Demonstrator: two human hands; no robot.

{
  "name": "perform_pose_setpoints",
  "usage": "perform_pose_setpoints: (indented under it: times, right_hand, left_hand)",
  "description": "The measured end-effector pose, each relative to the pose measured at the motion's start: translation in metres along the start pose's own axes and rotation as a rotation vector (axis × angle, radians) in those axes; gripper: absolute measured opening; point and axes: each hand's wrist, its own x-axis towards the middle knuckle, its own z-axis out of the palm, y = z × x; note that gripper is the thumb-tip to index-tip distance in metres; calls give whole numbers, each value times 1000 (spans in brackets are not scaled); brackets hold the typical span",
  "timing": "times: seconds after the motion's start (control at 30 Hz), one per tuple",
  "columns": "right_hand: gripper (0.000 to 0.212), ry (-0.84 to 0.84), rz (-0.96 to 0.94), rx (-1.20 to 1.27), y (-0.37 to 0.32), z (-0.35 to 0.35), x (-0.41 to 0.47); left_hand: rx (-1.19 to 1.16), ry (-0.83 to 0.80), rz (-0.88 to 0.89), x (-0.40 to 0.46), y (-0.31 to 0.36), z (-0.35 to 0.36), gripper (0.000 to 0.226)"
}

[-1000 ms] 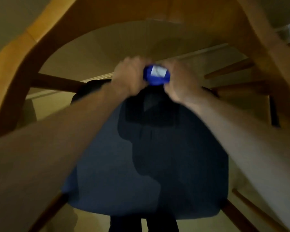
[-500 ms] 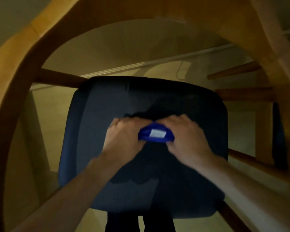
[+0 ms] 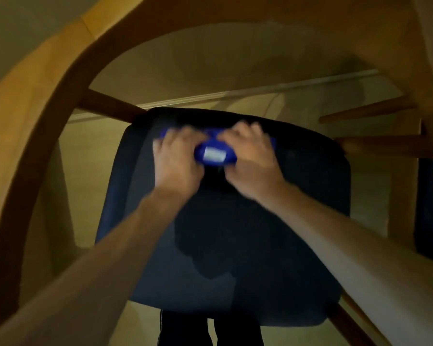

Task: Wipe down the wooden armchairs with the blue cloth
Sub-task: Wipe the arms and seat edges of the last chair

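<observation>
I look down through the curved wooden back rail point(image 3: 48, 101) of an armchair onto its dark blue seat cushion point(image 3: 235, 245). A blue cloth point(image 3: 216, 152) with a white label lies on the far part of the cushion. My left hand point(image 3: 178, 161) and my right hand point(image 3: 250, 156) sit side by side on the cloth with fingers curled over it, pressing it onto the seat. Most of the cloth is hidden under the hands. The frame is motion-blurred.
Wooden spindles point(image 3: 110, 106) join the rail to the seat at left, and rungs point(image 3: 368, 112) of the frame show at right. A pale floor and baseboard point(image 3: 260, 92) lie beyond. My dark trouser legs point(image 3: 210, 330) stand at the seat's near edge.
Both hands with the cloth came back from the seat's far edge toward the middle, then pushed out again toward the far edge. The cloth now spreads wider under the hands.
</observation>
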Motion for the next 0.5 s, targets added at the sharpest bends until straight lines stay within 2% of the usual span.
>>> perform_pose_setpoints:
  times: [0.07, 0.13, 0.23, 0.27, 0.33, 0.43, 0.5]
  right_hand:
    - [38, -117, -120, 45, -6, 4, -41]
    - [37, -287, -152, 107, -11, 5, -74]
    - [39, -437, -154, 154, -14, -5, -75]
    - [41, -414, -169, 150, -13, -11, -62]
    - [47, -258, -194, 136, -14, -23, -25]
    - [54, -29, -120, 115, -16, -33, 50]
    - [59, -15, -43, 150, -21, -31, 91]
  left_hand:
    - [-13, -65, 21, -54, -6, 5, 60]
    - [-52, -175, 21, -97, -11, 7, 57]
    - [-45, -237, 59, -102, -14, -5, 49]
    - [-15, -216, 98, -90, -16, -12, 48]
    - [16, -75, 147, -57, -17, -30, 52]
    - [31, 166, 103, 12, -18, -55, 47]
    - [60, 171, 15, 54, -22, -59, 41]
